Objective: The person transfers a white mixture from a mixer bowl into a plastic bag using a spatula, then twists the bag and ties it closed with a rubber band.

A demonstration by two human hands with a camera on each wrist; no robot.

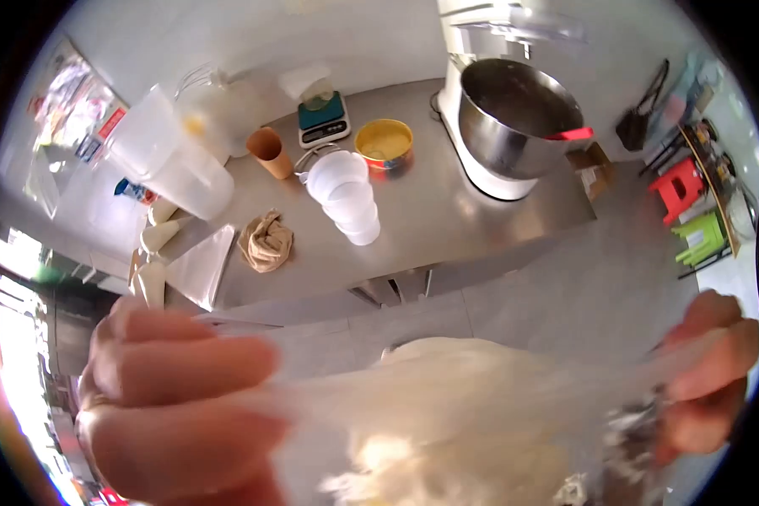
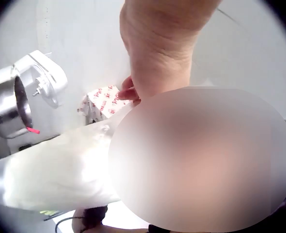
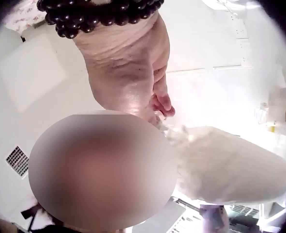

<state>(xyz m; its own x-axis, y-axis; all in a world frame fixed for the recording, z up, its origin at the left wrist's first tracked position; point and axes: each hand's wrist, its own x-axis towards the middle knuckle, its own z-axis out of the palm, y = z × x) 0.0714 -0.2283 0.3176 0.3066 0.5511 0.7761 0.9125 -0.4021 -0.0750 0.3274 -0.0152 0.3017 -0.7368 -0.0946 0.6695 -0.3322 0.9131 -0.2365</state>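
On the bench [image 1: 434, 223], a mixer [image 1: 451, 114] stands near the right end, bearing its bowl [image 1: 514, 156]. A tub [image 1: 386, 158] sits left of the mixer, with a scale [image 1: 325, 133] behind and to its left and stacked cups [image 1: 350, 198] in front. Farther left come a lone cup [image 1: 271, 154] and a container [image 1: 192, 177]. A cloth [image 1: 267, 242] lies before the lone cup, right of a tray [image 1: 201, 268]. Before the bench, a bag [image 1: 472, 396] spans from left hand [image 1: 181, 396] to right hand [image 1: 707, 384].
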